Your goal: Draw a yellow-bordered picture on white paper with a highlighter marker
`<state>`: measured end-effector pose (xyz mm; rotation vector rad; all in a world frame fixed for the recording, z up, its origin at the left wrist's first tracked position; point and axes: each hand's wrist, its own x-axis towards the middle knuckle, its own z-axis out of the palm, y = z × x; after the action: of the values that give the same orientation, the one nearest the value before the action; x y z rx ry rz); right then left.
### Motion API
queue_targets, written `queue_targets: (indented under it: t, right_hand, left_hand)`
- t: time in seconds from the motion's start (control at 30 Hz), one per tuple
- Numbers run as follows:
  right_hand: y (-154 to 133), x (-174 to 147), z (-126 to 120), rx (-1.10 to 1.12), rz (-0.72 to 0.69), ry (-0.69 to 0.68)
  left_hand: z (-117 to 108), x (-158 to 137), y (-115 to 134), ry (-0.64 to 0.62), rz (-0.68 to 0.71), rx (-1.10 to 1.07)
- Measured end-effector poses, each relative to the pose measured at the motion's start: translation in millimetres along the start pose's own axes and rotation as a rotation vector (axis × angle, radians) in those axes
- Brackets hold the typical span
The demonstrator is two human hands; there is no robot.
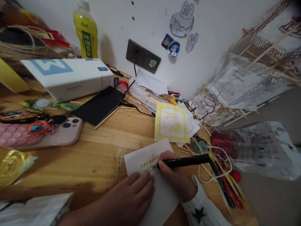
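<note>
A white sheet of paper (162,194) lies on the wooden table with small yellow-green handwritten characters near its top. My right hand (176,175) grips a black marker (188,160) with a yellow-green end cap. The marker's tip is down by the writing, partly hidden by my fingers. My left hand (131,194) rests flat on the left side of the sheet, fingers stretched out and holding nothing. Just beyond the sheet is a square paper (172,123) with a yellow patterned border, yellow writing and a drawing.
At the left are a white box (77,78), a black tablet-like slab (101,105), a pink-cased phone (70,133) and a drink bottle (86,34). Wooden sticks, scissors (235,194) and a clear plastic bag (263,150) crowd the right edge. Stick-framed papers (237,81) stand behind.
</note>
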<state>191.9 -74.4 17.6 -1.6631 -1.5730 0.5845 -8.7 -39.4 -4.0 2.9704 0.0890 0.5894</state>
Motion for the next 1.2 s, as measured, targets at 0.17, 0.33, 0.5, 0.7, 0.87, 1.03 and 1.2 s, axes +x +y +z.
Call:
queue_targets:
  t: [0.17,0.33,0.5,0.7,0.87,1.03,1.2]
  right_hand:
    - [0.2,-1.1,-0.7,0.007,0.001,0.014]
    - [2.0,-1.6,-0.8,0.000,0.008,-0.012]
    - [1.3,-2.3,-0.6,0.011,0.011,-0.015]
    - [7.1,-3.7,-6.5,0.035,0.026,0.034]
    - [10.1,-4.5,-9.3,0.017,0.009,-0.010]
    - [12.4,-6.2,-8.8,-0.010,-0.003,-0.029]
    - [16.5,-7.6,-8.5,-0.016,-0.003,-0.040]
  left_hand:
    - [-2.2,0.6,0.5,-0.015,-0.007,-0.006]
    - [-1.5,1.1,0.6,0.011,-0.003,-0.004]
    - [-1.6,1.0,0.8,0.000,-0.011,-0.001]
    - [-4.5,0.8,-0.7,0.011,-0.017,-0.007]
    - [-0.1,0.8,-1.0,-0.013,0.002,-0.017]
    - [-1.4,0.6,-1.4,-0.021,0.000,-0.001]
    - [-3.2,0.1,-0.2,-0.013,-0.007,-0.003]
